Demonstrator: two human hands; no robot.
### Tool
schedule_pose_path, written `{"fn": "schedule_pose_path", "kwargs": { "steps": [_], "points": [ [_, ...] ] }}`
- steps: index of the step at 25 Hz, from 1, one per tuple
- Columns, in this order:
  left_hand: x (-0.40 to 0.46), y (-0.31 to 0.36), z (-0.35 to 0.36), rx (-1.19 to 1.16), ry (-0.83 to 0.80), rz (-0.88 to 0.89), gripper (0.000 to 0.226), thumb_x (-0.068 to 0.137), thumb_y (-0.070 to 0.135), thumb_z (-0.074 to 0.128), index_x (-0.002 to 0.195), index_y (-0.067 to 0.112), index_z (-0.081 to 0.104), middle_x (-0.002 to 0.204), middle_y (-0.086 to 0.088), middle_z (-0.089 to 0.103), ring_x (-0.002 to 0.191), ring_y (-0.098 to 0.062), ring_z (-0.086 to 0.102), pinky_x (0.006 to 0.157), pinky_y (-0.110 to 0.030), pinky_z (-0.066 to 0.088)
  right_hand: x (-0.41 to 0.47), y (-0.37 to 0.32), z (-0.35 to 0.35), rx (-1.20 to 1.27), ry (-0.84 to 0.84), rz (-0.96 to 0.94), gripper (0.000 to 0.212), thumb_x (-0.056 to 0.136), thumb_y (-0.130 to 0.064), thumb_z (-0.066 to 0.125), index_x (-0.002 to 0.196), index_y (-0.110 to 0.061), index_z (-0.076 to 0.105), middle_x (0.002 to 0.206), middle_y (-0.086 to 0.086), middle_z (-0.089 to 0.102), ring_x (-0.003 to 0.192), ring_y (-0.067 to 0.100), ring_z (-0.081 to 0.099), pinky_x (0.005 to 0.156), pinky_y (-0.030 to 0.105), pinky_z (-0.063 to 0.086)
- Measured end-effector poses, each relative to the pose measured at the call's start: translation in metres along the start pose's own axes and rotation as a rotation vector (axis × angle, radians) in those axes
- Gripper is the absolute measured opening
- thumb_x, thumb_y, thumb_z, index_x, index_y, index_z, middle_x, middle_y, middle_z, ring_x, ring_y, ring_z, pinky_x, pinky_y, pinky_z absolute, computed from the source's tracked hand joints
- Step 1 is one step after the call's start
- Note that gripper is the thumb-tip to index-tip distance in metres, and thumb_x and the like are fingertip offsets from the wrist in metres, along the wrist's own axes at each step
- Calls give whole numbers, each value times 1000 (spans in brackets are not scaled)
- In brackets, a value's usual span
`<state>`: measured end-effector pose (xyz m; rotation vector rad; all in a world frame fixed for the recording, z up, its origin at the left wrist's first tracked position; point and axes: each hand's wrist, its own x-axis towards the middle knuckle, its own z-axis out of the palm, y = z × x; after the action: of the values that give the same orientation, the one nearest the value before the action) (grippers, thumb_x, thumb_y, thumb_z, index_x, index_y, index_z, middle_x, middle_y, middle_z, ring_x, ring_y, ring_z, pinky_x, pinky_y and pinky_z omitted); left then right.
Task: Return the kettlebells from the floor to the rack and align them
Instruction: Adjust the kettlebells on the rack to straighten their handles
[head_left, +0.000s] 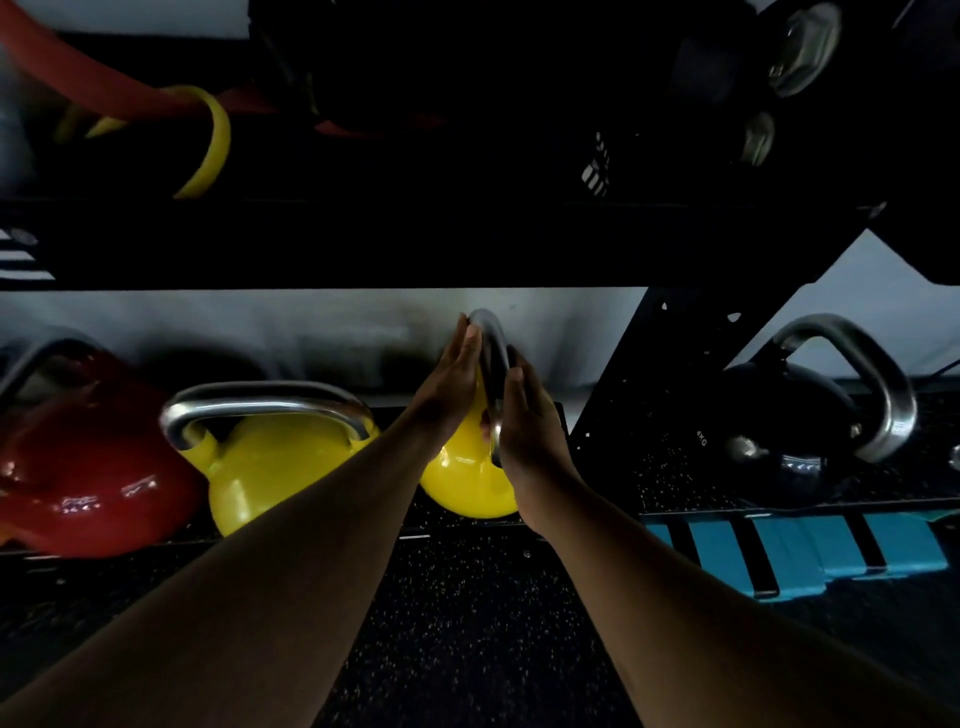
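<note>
Head view, looking down and forward at the bottom shelf of a dark rack (467, 249). Small white "4KG" on the black kettlebell (769, 447) at right, letters turned sideways; no other writing legible anywhere. White stripe marks on dark gear at the upper middle (596, 171) and far left, too dim to identify.

Left hand (452, 384) flat and open-fingered, palm pressed to the left side of a steel handle (493, 374) seen edge-on. Right hand (530, 426) likewise flat against the handle's right side, thumb up, fingers not curled round it; grip of both: wide, sandwiching the handle rather than clasping it. Yellow kettlebell under the hands (467, 488) seated on the bottom shelf, most of its body hidden behind wrists and forearms. Second yellow kettlebell (270, 467) just to its left, handle broadside to the camera. Red kettlebell (88, 467) further left, touching or nearly touching the yellow one, cut off by the frame edge.

Black kettlebell beyond the rack's perforated side brace (639, 395), on the speckled floor (467, 623), apart from the shelf row. Blue striped step platform (831, 551) in front of it, right end blurred. Upper shelf deep in shadow: red and yellow resistance bands (213, 140) at left, metallic dumbbell ends (800, 47) at right, everything between unreadable black.
</note>
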<state>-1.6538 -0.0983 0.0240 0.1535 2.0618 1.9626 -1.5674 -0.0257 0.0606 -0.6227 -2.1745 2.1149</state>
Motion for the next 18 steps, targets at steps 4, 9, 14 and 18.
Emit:
{"fn": "schedule_pose_path", "kwargs": {
  "steps": [4,9,14,18],
  "points": [
    [2,-1,-2,4,11,15,52,104,38,25,153,21,17,160,3,16,146,-10,15,117,-24,14,0,-1,7,16,35,-3,42,105,-38,27,146,-35,40,98,-14,64,75,12,56,62,26,40],
    [2,0,-4,27,16,8,51,104,37,25,152,22,20,160,2,20,145,-9,19,116,-22,17,-1,-1,11,49,37,16,37,105,-39,26,138,-45,42,91,-17,60,78,11,57,72,32,43],
    [12,0,-7,36,6,-32,53,103,40,25,152,22,21,160,2,20,145,-10,20,120,-33,16,5,-2,12,85,7,36,41,106,-35,26,143,-34,43,127,1,62,79,7,58,72,28,46],
    [9,-2,-7,34,-24,-19,54,103,40,23,153,20,18,160,4,17,145,-7,16,121,-31,12,0,3,7,75,-18,29,43,106,-38,25,148,-38,32,139,2,56,82,2,57,80,29,48]
  ]
}}
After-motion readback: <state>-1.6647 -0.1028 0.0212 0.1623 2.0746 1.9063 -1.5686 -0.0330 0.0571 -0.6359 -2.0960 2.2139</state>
